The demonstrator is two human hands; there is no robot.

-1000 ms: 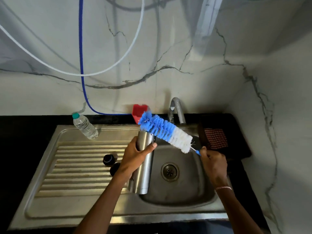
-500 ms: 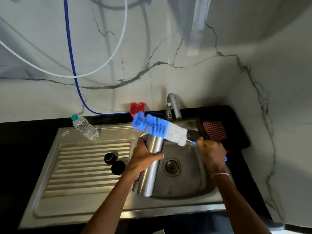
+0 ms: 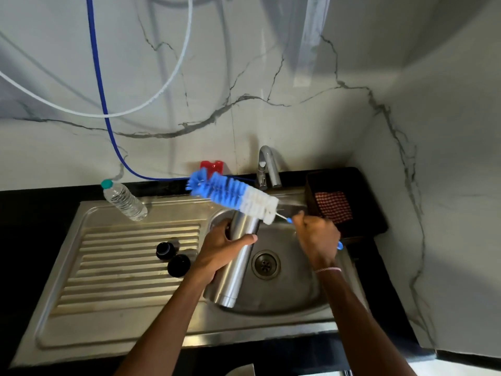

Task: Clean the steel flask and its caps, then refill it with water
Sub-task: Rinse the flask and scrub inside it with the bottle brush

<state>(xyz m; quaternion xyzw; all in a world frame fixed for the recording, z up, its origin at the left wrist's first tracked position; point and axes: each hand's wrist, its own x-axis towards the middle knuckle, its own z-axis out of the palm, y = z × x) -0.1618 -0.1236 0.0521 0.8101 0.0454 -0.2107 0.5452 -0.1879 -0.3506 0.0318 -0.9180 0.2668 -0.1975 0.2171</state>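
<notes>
The left hand (image 3: 219, 251) is holding the steel flask (image 3: 241, 261) over the sink (image 3: 298, 302). Its fingers and thumb are curling round the top half. The flask is standing nearly straight up, leaning a little, and its bottom is hanging near the front edge of the bowl.

The right hand (image 3: 315, 240) is gripping the thin handle of the bottle brush (image 3: 235, 198) in a tight fist. The brush is lying sideways just above the top of the flask, with its blue tip pointing left. It is not going inside yet, and the bristles are hiding the flask's mouth.

It is looking like the job right now is getting the brush into the flask to scrub the inside. To do that well, the right hand should be turning the brush so the blue tip is pointing down at the mouth. Then it should be pushing in slowly, so the bristles are bending and not flicking drops about. The left hand should be squeezing firmly, because shiny steel is likely slippery when wet. Twisting the brush while sliding it up and down should be reaching the bottom.

The smaller black cap (image 3: 164, 251) and the bigger black cap (image 3: 179, 265) are sitting close together on the ridged draining board (image 3: 122, 267), left of the flask, waiting for their wash
</notes>
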